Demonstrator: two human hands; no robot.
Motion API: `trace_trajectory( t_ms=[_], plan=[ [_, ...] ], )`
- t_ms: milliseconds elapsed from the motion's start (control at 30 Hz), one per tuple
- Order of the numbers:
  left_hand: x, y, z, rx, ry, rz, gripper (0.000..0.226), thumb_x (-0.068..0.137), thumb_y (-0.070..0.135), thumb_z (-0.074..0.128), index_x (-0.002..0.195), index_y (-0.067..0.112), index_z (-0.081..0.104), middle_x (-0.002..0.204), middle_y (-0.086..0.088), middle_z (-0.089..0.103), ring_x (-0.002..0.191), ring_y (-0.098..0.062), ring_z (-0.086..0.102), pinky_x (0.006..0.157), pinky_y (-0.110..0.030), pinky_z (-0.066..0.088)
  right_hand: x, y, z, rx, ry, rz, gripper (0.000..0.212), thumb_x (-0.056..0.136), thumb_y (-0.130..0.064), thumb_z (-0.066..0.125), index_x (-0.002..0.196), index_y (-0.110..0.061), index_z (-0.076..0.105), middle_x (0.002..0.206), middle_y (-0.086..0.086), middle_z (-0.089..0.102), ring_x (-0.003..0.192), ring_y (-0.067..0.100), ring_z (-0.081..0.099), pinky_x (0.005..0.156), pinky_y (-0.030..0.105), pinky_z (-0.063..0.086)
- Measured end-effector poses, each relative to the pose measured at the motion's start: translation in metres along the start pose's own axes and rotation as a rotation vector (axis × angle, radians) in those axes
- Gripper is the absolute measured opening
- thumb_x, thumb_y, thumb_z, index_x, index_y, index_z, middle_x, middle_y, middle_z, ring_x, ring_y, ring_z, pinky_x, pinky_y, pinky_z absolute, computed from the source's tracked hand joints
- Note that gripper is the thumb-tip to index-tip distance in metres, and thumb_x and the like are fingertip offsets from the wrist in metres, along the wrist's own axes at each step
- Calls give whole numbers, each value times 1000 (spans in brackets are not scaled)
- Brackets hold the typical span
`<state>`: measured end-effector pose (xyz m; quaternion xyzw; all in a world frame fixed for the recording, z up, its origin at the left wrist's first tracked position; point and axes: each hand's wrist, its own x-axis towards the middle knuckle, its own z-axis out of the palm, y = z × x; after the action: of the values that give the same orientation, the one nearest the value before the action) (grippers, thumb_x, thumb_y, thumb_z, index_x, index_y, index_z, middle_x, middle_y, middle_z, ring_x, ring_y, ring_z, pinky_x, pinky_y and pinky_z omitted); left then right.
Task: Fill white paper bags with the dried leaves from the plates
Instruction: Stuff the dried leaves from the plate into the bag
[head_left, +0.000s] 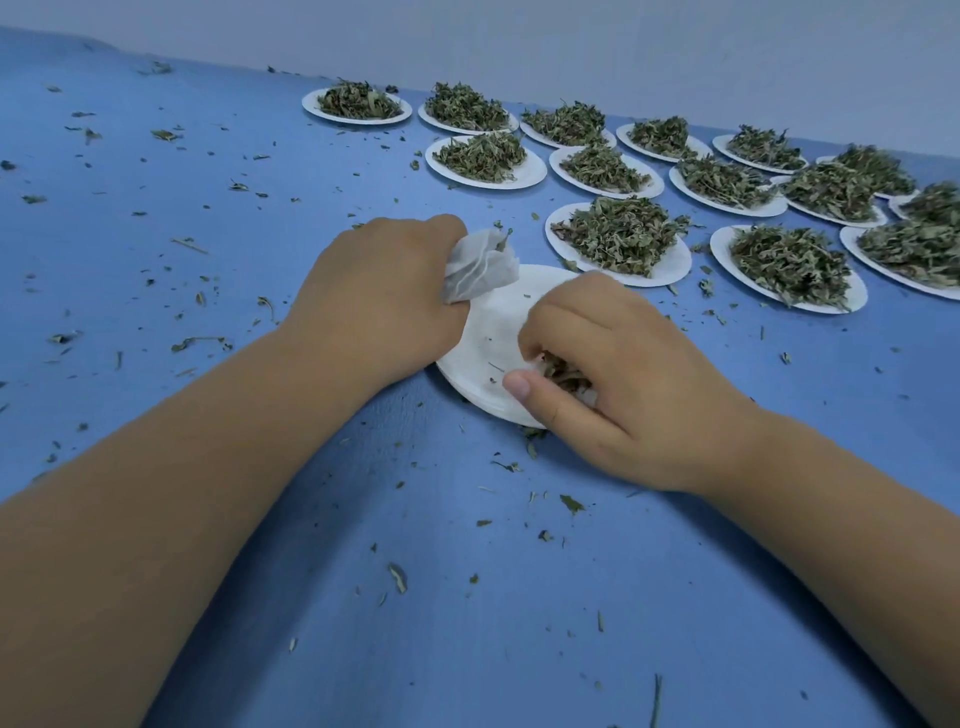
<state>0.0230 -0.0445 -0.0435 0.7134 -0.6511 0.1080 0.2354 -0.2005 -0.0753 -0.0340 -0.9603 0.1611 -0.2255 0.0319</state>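
Note:
My left hand (379, 291) grips a small white paper bag (480, 267) from the left, its crumpled top sticking out past my fingers with a leaf bit at the mouth. Under both hands lies a white paper plate (493, 332), nearly bare. My right hand (613, 374) rests on that plate's near right side, its fingers curled round a clump of dried leaves (563, 371). The bag is held over the plate's far left edge.
Several white plates heaped with dried green leaves (621, 239) stand in rows at the back right, reaching to the wall. Loose leaf crumbs are scattered over the blue table (208, 182), thickest on the left and in front.

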Motion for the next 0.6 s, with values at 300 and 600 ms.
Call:
trace_trajectory(
  t_ms=[300, 600],
  plan=[
    [-1, 3, -4, -17, -18, -19, 13, 86, 31, 55, 85, 24, 45, 72, 6, 50, 68, -22, 49, 60, -34, 34, -3, 0, 12, 76, 128, 38, 37, 102, -22, 54, 70, -5, 55, 68, 3, 48, 68, 21, 42, 63, 32, 36],
    [-3, 4, -7, -26, -23, -30, 12, 85, 30, 57, 90, 22, 50, 75, 5, 52, 73, -25, 51, 62, -34, 34, 6, -5, 3, 437, 155, 286, 53, 106, -29, 52, 59, -17, 30, 55, -8, 25, 51, 8, 26, 51, 15, 22]
  ],
)
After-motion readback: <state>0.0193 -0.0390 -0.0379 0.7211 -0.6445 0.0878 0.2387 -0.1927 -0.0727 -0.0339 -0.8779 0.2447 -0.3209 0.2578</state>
